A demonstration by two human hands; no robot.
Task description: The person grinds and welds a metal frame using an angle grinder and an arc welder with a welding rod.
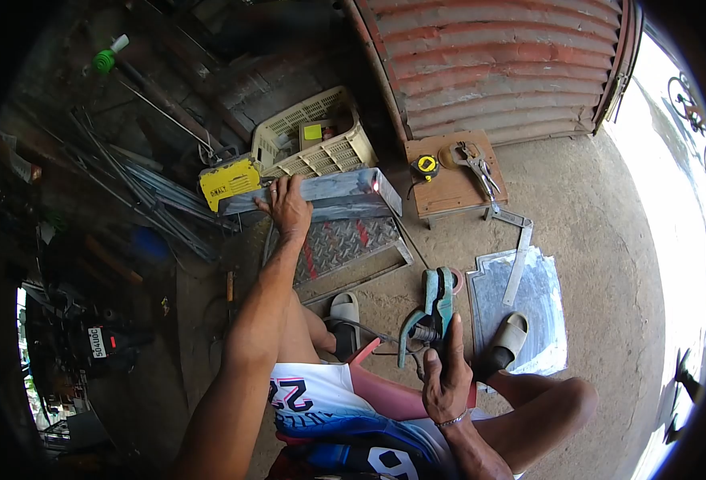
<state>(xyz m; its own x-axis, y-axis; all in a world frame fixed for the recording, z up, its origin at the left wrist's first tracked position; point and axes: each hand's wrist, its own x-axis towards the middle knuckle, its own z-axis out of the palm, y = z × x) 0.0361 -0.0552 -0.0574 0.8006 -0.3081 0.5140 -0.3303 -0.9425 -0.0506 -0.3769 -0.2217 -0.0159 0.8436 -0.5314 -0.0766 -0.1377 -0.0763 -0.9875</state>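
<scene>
My left hand [290,210] lies over the upper edge of a long grey metal box section [337,197], its fingers bent across the top and the thumb on the near side. A small bright spot glows at the far right end of that metal. In front of my lap, my right hand [447,374] is closed on a teal spring clamp [439,298], with the index finger stretched along it. The clamp looks like a welding ground clamp, its coil spring showing. Part of its grip is hidden by the hand.
Checker plate [341,244] lies below the metal. Behind stand a yellow DeWalt part [229,182] and a cream crate [345,152]. A small wooden stool [441,196] carries a tape measure [426,166] and locking pliers [477,168]. A metal square [518,260] overlaps a grey sheet [545,308].
</scene>
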